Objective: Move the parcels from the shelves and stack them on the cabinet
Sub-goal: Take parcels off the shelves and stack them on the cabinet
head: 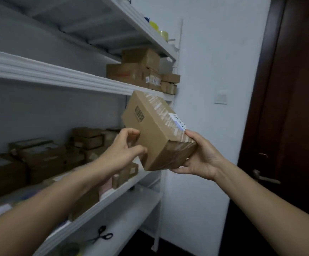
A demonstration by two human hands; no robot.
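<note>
A person stands at a run of white shelves point(57, 74) with one parcel point(157, 130) lifted clear and held in the air between both hands. At far left, brown boxes point(39, 154) crowd the middle shelf in dim light, and a pair of black scissors point(102, 235) lies on the shelf below, near the front edge.

The left hand point(126, 148) meets the parcel's left face, its fingers curled and its thumb set against the cardboard near the lower edge. The parcel is tilted, its taped top and barcode label turned to the right, and it touches no shelf. Above and behind it, a second pile of boxes point(142, 71) sits at the far right end of the upper shelf.

The right hand point(201, 157) clasps the parcel's near end, thumb on the taped top and fingers wrapped beneath. Further right are a pale wall switch point(221, 97) and a dark wooden door point(288, 108).

The step in hand appears to be the carry: a parcel is off the shelves and not yet set down. The cabinet is not in view, so the next move likely calls for turning away from the shelves with both hands keeping the box level, then finding the cabinet top and laying the parcel flat as a base or squarely on whatever is already stacked. Many boxes are left on the shelves, so the task looks far from done.
</note>
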